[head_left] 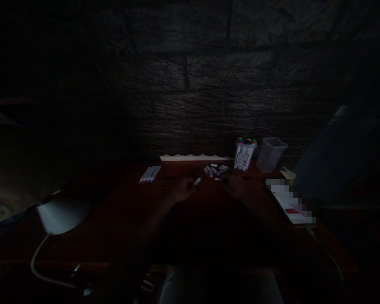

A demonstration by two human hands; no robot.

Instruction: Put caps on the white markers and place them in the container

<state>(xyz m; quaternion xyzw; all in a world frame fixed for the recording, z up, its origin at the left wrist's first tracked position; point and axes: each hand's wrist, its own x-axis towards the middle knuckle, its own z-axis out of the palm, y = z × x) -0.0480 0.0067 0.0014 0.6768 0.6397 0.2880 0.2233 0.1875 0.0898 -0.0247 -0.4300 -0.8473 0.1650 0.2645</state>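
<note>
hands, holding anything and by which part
The left hand holds a white marker piece by its near end; for the right hand, it cannot be told.

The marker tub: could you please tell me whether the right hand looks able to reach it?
Probably yes: the tub stands just beyond the right hand, and only bare table shows between them.

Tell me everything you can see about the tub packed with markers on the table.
The tub looks like clear plastic, open at the top, with a printed label, too small to read, on its front. It stands upright on the reddish-brown table near the wall, packed with white markers, coloured ends up. The right hand is apart from it.
</note>
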